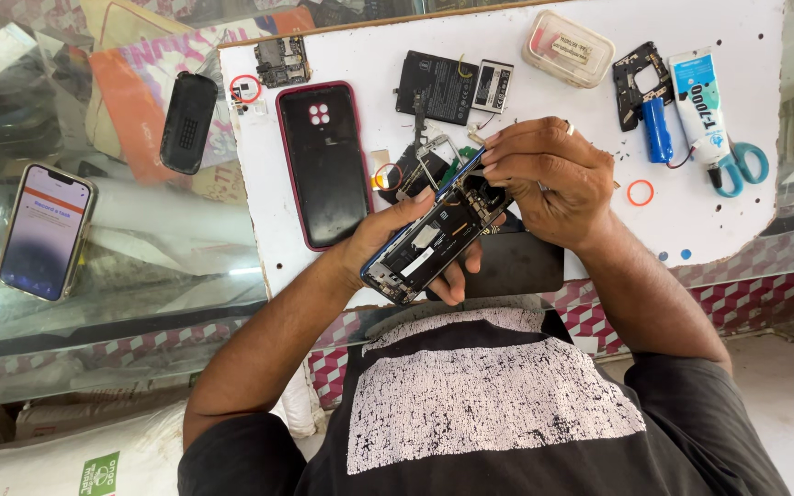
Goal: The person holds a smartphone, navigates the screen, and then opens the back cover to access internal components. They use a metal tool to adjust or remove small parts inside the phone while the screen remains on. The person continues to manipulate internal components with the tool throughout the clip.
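On the white work board (691,220) the removed back cover (323,165) and battery (438,87) lie apart, while the opened phone (434,230) (internals exposed) sits gripped in the left hand (388,243), right hand (549,174) fingers pinched closed at its upper end, reassembly outstanding.

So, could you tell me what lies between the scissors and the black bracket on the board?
In the head view, a blue cylinder and a white glue tube lie between scissors and bracket.

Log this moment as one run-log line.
left hand: holds opened phone | right hand: fingers at phone's top end | phone: tilted, above white board | nearby: back cover, battery
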